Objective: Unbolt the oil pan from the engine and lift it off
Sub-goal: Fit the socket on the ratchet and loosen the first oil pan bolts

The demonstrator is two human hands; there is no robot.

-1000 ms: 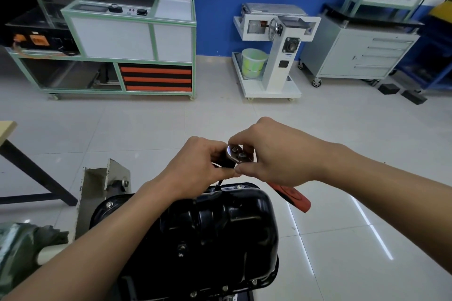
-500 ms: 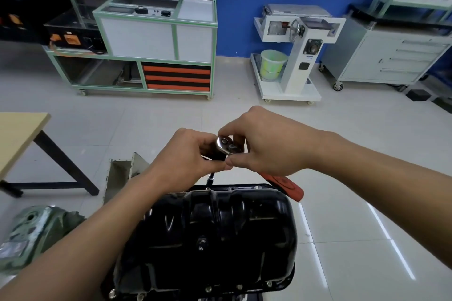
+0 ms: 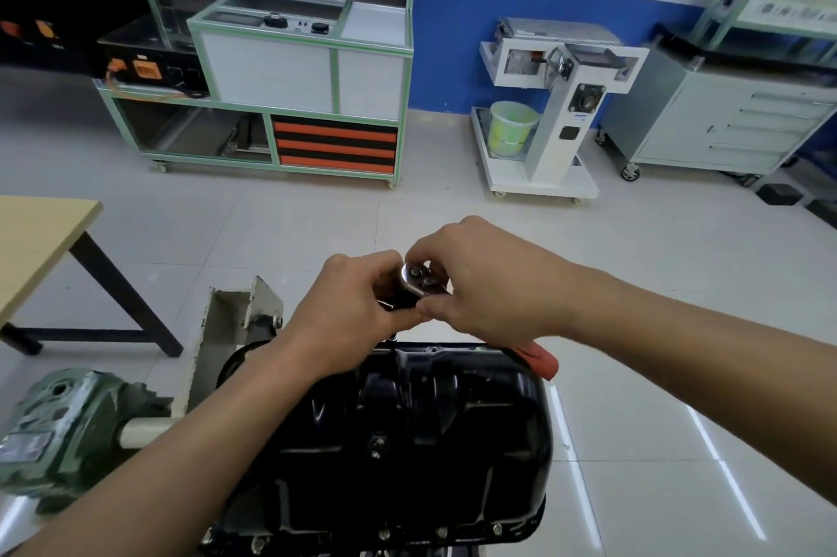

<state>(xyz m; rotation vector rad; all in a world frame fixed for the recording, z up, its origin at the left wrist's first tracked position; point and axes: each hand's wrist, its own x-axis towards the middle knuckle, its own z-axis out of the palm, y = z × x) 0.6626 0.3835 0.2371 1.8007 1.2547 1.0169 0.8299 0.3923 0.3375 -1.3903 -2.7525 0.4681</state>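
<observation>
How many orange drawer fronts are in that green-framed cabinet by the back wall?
3 orange drawer fronts, stacked in the lower right bay of the green-framed cabinet: top, middle, and bottom. Nothing blocks that bay, so none seems hidden.

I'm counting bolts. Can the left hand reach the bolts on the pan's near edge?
Probably yes: nothing covers those bolts on the oil pan, though the left hand is gripping the ratchet.
</observation>
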